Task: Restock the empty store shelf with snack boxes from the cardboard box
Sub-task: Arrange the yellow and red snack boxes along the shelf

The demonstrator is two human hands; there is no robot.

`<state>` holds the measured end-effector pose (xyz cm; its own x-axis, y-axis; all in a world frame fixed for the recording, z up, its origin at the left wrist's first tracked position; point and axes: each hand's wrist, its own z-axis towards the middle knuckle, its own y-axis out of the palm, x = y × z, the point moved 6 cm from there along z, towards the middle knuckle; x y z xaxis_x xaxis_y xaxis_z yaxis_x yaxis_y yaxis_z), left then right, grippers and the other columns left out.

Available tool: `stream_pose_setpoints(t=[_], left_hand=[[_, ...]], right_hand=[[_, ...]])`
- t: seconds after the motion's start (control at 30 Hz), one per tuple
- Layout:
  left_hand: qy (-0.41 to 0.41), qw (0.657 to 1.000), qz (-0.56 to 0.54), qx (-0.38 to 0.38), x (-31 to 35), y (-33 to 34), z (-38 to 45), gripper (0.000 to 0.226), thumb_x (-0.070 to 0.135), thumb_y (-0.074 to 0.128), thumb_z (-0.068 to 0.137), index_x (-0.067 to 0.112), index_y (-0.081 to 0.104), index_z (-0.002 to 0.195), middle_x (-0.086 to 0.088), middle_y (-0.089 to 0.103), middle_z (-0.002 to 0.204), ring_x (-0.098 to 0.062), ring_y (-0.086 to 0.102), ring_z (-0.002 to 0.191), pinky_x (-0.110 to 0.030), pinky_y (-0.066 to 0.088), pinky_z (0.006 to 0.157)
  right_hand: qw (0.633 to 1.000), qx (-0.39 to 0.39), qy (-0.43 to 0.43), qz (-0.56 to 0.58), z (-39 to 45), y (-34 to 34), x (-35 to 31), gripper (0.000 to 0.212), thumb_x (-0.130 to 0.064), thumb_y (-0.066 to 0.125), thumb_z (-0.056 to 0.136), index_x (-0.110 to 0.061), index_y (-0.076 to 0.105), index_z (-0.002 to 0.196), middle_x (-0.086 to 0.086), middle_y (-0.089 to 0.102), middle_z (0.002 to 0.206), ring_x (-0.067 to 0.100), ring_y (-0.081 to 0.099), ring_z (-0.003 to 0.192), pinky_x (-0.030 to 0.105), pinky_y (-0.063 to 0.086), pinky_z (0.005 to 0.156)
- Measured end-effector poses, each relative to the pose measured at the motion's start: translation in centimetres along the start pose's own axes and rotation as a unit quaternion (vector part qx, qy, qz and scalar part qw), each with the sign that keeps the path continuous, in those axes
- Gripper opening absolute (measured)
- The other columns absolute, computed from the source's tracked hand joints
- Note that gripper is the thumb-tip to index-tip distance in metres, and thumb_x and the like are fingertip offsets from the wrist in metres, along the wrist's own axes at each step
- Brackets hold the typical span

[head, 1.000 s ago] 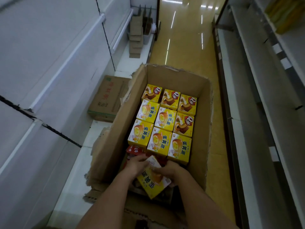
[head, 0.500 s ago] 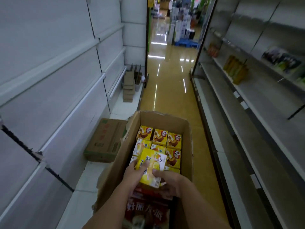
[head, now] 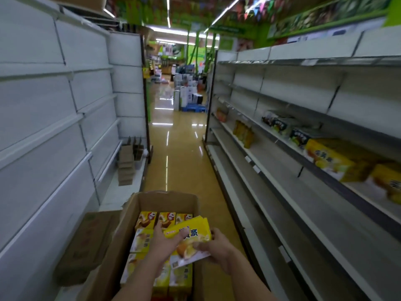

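Left hand: I see my left hand (head: 161, 243) at the near-left edge of the yellow snack box (head: 191, 237), fingers nearly straight and laid over its printed face.
Right hand: my right hand (head: 218, 249) grips the box's right end, fingers curled round the edge, thumb on the face.
Snack box position: I hold it in the air above the open cardboard box (head: 130, 216), over that box's right half.
Snack box orientation: printed face up toward me, long axis running from near-left to far-right, far end raised.
Cardboard box contents: packed snack boxes (head: 147, 220) standing in rows, yellow tops showing; how full the near end is, I cannot tell.
Right-hand shelf: the store shelf (head: 282, 192) carries two large yellow boxes (head: 334, 159) on a middle tier.
Left side: a closed carton (head: 86, 240) lies just beside the open one.
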<state>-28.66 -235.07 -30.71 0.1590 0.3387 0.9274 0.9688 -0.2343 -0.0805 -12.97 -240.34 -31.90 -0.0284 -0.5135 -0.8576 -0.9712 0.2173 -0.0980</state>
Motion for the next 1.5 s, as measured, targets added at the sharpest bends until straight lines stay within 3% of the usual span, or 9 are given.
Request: stream_pose_setpoints(t=[0.13,0.27,0.4,0.57,0.73,0.83,1.0,1.23,1.5], left_hand=[[-0.083,0.991,-0.052,-0.087,-1.1,5.7,-3.3,0.109,0.048,0.077,0.068,0.022,0.012,0.151,-0.006,0.026,0.155,-0.033,0.033,0.138,-0.051,0.034,0.108],[-0.038,0.991,0.011,-0.124,-0.5,10.4,-6.3,0.082,0.018,0.082,0.072,0.017,0.028,0.133,-0.007,0.056,0.121,-0.029,0.054,0.111,-0.042,0.044,0.098],[0.021,0.981,0.071,-0.177,1.2,15.2,-9.5,0.060,0.006,0.075,0.078,0.018,0.032,0.118,0.004,0.057,0.093,-0.018,0.057,0.093,-0.032,0.046,0.079],[0.071,0.955,0.115,-0.264,2.2,21.4,-13.1,0.054,-0.002,0.065,0.084,0.018,0.038,0.126,0.006,0.059,0.096,-0.009,0.055,0.085,-0.020,0.041,0.057],[0.108,0.924,0.142,-0.338,2.5,26.8,-16.7,0.065,-0.012,0.060,0.079,0.019,0.043,0.134,0.003,0.063,0.097,-0.015,0.057,0.091,-0.023,0.046,0.067],[0.131,0.903,0.156,-0.378,2.8,29.4,-19.6,0.064,-0.012,0.059,0.080,0.020,0.046,0.134,0.000,0.064,0.102,-0.017,0.058,0.094,-0.025,0.045,0.074],[0.138,0.858,0.144,-0.474,2.4,32.9,-25.1,0.064,-0.009,0.059,0.082,0.017,0.037,0.136,-0.003,0.059,0.111,-0.017,0.053,0.102,-0.027,0.039,0.085],[0.124,0.818,0.148,-0.542,1.7,37.5,-31.7,0.043,-0.011,0.050,0.087,0.015,0.031,0.116,0.002,0.055,0.097,-0.003,0.049,0.081,-0.013,0.040,0.065],[0.137,0.791,0.169,-0.572,2.7,45.2,-36.6,0.053,-0.014,0.050,0.084,0.010,0.043,0.130,-0.008,0.056,0.116,-0.016,0.048,0.100,-0.023,0.034,0.079]], right_hand=[[0.999,0.024,0.003,0.032,-4.1,-4.6,1.2,0.048,0.004,0.065,0.083,-0.007,0.043,0.124,0.012,0.064,0.112,0.019,0.066,0.084,0.027,0.055,0.061],[0.998,0.068,0.000,-0.008,-8.4,-8.6,2.4,0.042,0.001,0.059,0.087,-0.013,0.045,0.124,0.007,0.061,0.110,0.009,0.058,0.079,0.018,0.043,0.056],[0.991,0.132,-0.026,-0.007,-12.7,-12.5,3.3,0.038,0.007,0.058,0.082,-0.016,0.057,0.112,0.005,0.066,0.106,0.010,0.061,0.083,0.019,0.046,0.063],[0.972,0.229,-0.046,0.009,-17.5,-17.6,5.0,0.037,0.010,0.062,0.071,-0.013,0.070,0.099,0.005,0.074,0.094,0.017,0.069,0.084,0.030,0.055,0.076],[0.934,0.349,-0.053,0.057,-24.0,-21.4,6.3,0.025,0.004,0.067,0.078,-0.018,0.064,0.090,-0.001,0.069,0.083,0.009,0.064,0.074,0.019,0.053,0.062],[0.910,0.407,-0.039,0.065,-26.7,-23.2,8.1,0.031,-0.002,0.068,0.074,-0.018,0.067,0.100,0.002,0.072,0.096,0.013,0.067,0.086,0.032,0.055,0.083],[0.873,0.482,-0.051,0.056,-31.6,-25.2,10.0,0.022,-0.001,0.070,0.070,-0.020,0.068,0.081,0.004,0.074,0.089,0.014,0.066,0.079,0.033,0.054,0.077],[0.773,0.628,-0.018,0.089,-38.5,-29.4,13.0,0.032,-0.004,0.066,0.076,-0.015,0.040,0.092,0.004,0.056,0.092,0.023,0.060,0.089,0.042,0.051,0.083],[0.722,0.690,0.027,0.052,-43.7,-36.8,15.4,0.038,-0.018,0.066,0.082,-0.014,0.035,0.104,0.013,0.057,0.112,0.032,0.058,0.104,0.044,0.049,0.089]])
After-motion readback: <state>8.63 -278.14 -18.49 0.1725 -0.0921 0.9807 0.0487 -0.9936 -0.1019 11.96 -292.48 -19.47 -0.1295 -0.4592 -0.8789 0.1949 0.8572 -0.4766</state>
